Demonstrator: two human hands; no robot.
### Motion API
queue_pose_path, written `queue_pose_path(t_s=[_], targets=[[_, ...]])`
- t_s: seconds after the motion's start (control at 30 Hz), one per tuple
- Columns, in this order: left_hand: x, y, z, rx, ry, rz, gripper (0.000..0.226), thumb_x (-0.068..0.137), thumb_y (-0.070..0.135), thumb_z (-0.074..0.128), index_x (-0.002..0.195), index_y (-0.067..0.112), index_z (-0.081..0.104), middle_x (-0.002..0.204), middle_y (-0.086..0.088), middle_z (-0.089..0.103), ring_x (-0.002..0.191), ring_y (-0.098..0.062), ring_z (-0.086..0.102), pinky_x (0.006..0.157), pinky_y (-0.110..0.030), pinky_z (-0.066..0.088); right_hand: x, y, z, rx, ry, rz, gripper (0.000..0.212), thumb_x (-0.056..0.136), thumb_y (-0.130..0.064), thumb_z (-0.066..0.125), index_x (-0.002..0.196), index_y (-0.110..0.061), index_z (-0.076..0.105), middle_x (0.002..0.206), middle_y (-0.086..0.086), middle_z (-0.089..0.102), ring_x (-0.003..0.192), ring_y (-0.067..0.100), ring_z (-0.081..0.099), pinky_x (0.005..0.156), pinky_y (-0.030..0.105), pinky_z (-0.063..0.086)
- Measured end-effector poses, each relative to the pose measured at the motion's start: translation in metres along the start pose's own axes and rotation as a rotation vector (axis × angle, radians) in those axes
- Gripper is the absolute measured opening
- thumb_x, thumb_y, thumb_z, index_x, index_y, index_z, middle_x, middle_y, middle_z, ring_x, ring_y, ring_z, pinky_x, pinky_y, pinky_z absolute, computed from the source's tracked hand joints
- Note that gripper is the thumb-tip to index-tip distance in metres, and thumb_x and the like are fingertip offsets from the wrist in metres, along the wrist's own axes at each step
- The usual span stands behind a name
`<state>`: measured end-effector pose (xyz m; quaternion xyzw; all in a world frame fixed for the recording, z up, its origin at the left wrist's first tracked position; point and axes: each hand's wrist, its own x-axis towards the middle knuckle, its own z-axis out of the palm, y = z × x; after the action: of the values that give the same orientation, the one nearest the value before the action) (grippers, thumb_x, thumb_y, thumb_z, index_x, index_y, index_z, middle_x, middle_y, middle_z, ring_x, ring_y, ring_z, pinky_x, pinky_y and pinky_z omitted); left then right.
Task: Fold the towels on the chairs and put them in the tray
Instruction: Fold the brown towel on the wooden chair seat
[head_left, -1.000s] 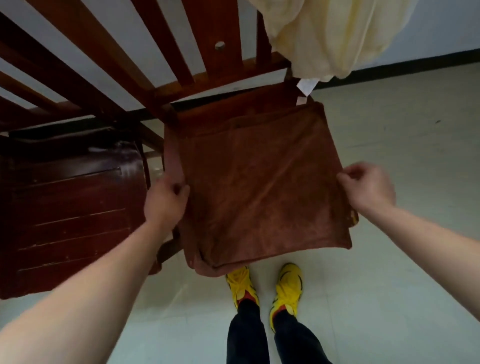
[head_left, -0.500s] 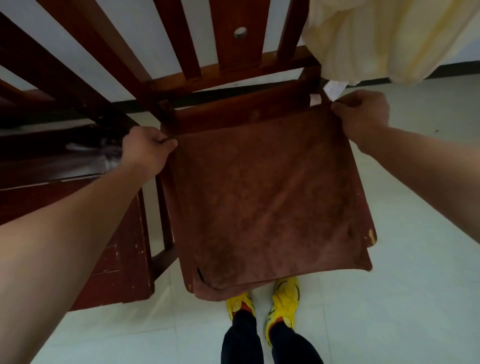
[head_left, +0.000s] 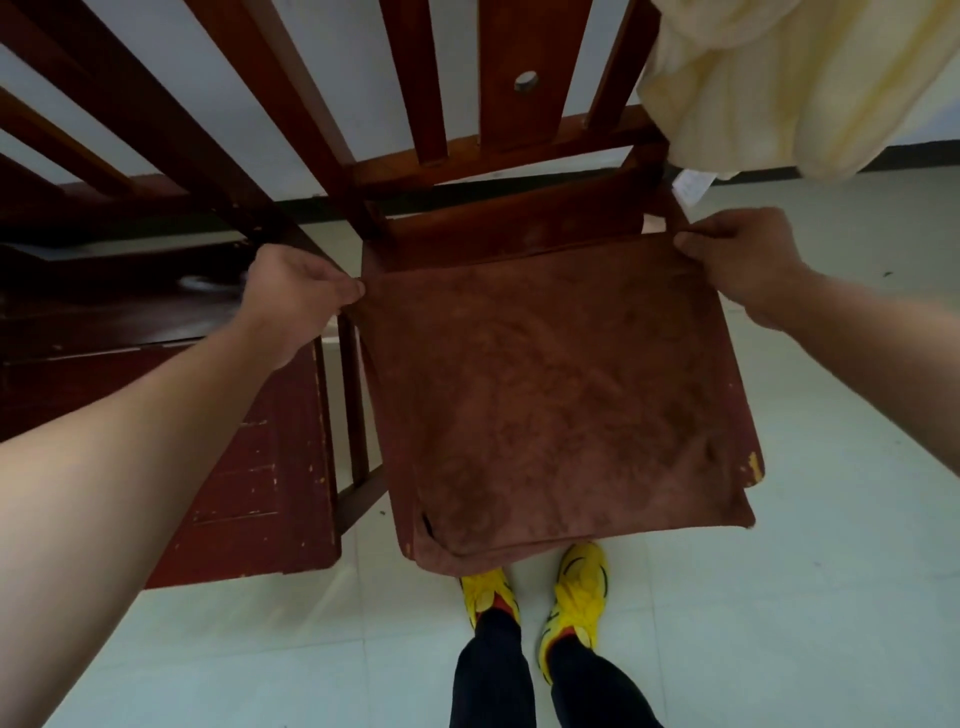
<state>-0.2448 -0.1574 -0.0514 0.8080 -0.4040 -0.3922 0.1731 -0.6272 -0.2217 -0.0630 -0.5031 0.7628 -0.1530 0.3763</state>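
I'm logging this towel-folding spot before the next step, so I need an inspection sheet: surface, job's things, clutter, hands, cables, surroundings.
Surface: wooden chair seat, mostly covered by cloth; paint chipped at its near right corner.
Job's things: brown towel spread flat on the seat, layers showing at its near edge; cream towel draped over the chair back, upper right; tray not in view.
Clutter: white label dangling below the cream towel.
Hands: left hand pinches the brown towel's far left corner; right hand pinches its far right corner.
Cables: nothing seen.
Surroundings: second wooden chair on the left; pale tiled floor; yellow shoes by the seat's near edge.
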Motion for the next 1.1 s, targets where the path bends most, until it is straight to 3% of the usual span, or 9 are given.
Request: queue_pose_path(t_s=[0.07, 0.13, 0.23, 0.4, 0.53, 0.67, 0.77, 0.93, 1.1], targets=[[-0.018, -0.001, -0.014, -0.019, -0.017, -0.014, 0.006, 0.081, 0.013, 0.075, 0.082, 0.008, 0.073, 0.087, -0.012, 0.071, 0.082, -0.021, 0.066, 0.079, -0.035, 0.056, -0.023, -0.004, -0.005, -0.004, 0.023, -0.055, 0.013, 0.090, -0.023, 0.066, 0.095, -0.012, 0.070, 0.077, 0.003, 0.064, 0.056, 0.005, 0.055, 0.056, 0.020, 0.044], [-0.043, -0.006, -0.032, -0.010, -0.017, -0.025, 0.004, 0.080, 0.011, 0.075, 0.077, 0.009, 0.072, 0.082, -0.014, 0.070, 0.078, -0.023, 0.065, 0.079, -0.038, 0.055, -0.050, -0.009, -0.011, -0.058, 0.041, -0.157, 0.013, 0.091, -0.024, 0.064, 0.097, -0.014, 0.069, 0.086, 0.003, 0.065, 0.071, 0.014, 0.058, 0.067, 0.025, 0.043], [-0.086, -0.016, -0.062, 0.035, 0.016, -0.034, 0.007, 0.077, 0.013, 0.077, 0.073, 0.013, 0.071, 0.076, -0.012, 0.069, 0.071, -0.023, 0.064, 0.071, -0.033, 0.051, -0.092, -0.024, -0.018, -0.086, 0.027, -0.264, 0.008, 0.094, -0.023, 0.061, 0.097, -0.017, 0.064, 0.084, -0.003, 0.061, 0.075, 0.012, 0.056, 0.065, 0.023, 0.037], [-0.150, -0.043, -0.110, 0.121, 0.121, -0.056, 0.011, 0.073, 0.022, 0.081, 0.075, 0.014, 0.074, 0.067, -0.007, 0.069, 0.056, -0.015, 0.063, 0.054, -0.020, 0.042, -0.150, -0.047, -0.021, 0.032, -0.099, -0.406, 0.002, 0.095, -0.022, 0.060, 0.096, -0.020, 0.060, 0.085, -0.004, 0.064, 0.081, 0.011, 0.061, 0.068, 0.016, 0.043], [-0.202, -0.076, -0.150, 0.165, 0.112, -0.050, 0.008, 0.074, 0.019, 0.082, 0.071, 0.017, 0.074, 0.064, -0.003, 0.068, 0.053, -0.011, 0.053, 0.047, -0.017, 0.038, -0.209, -0.059, -0.018, -0.012, -0.110, -0.527, 0.003, 0.092, -0.025, 0.063, 0.093, -0.027, 0.062, 0.084, -0.012, 0.066, 0.083, 0.006, 0.064, 0.075, 0.023, 0.048], [-0.246, -0.115, -0.188, 0.225, 0.132, -0.075, 0.007, 0.073, 0.020, 0.082, 0.072, 0.017, 0.076, 0.062, 0.004, 0.066, 0.057, -0.010, 0.053, 0.052, -0.022, 0.035, -0.271, -0.072, -0.003, -0.033, -0.151, -0.588, 0.004, 0.092, -0.024, 0.064, 0.092, -0.028, 0.062, 0.083, -0.015, 0.068, 0.081, 0.004, 0.066, 0.075, 0.022, 0.050], [-0.271, -0.151, -0.221, 0.233, 0.098, -0.064, 0.008, 0.072, 0.019, 0.083, 0.069, 0.017, 0.076, 0.067, 0.004, 0.068, 0.072, -0.018, 0.063, 0.058, -0.022, 0.039, -0.321, -0.081, 0.020, -0.033, -0.159, -0.601, 0.002, 0.093, -0.023, 0.064, 0.093, -0.024, 0.063, 0.081, -0.013, 0.069, 0.078, 0.008, 0.067, 0.075, 0.029, 0.051], [-0.307, -0.204, -0.277, 0.295, 0.069, -0.024, 0.010, 0.072, 0.017, 0.083, 0.067, 0.020, 0.074, 0.066, 0.004, 0.068, 0.064, -0.008, 0.056, 0.056, -0.021, 0.037, -0.396, -0.092, 0.063, -0.006, -0.146, -0.593, 0.001, 0.092, -0.022, 0.064, 0.092, -0.023, 0.063, 0.082, -0.011, 0.070, 0.080, 0.014, 0.068, 0.078, 0.039, 0.053], [-0.313, -0.236, -0.337, 0.310, 0.135, 0.025, 0.007, 0.074, 0.010, 0.080, 0.080, 0.013, 0.078, 0.076, -0.007, 0.073, 0.073, -0.017, 0.063, 0.066, -0.023, 0.039, -0.442, -0.115, 0.105, 0.043, -0.116, -0.567, 0.002, 0.092, -0.022, 0.064, 0.091, -0.021, 0.064, 0.081, -0.010, 0.070, 0.077, 0.012, 0.067, 0.075, 0.038, 0.054]])
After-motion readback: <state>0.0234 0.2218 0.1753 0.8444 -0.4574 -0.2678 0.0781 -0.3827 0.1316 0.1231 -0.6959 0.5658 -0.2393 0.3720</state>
